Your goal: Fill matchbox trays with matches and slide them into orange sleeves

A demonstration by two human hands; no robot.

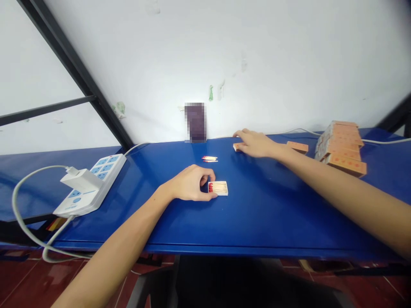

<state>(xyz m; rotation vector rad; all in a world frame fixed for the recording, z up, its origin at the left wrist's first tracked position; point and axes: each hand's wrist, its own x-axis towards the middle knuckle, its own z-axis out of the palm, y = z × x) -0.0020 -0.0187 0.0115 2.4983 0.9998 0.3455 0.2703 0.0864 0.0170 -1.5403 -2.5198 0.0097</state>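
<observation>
On the blue table lies a small white tray of red-tipped matches (218,188). My left hand (192,184) holds its left end between thumb and fingers. Just behind it, several loose matches (210,159) lie on the table. Farther back and to the right, my right hand (255,143) has its thumb and fingers around an orange matchbox part (237,147), which my fingers partly cover. Another orange matchbox (297,147) lies behind my right forearm.
Stacked orange matchboxes (345,147) stand at the right. A white power strip (93,184) with a plugged-in adapter and looping cable lies at the left. A pixelated dark object (195,122) stands against the wall. The blue table (250,231) ends along a near edge.
</observation>
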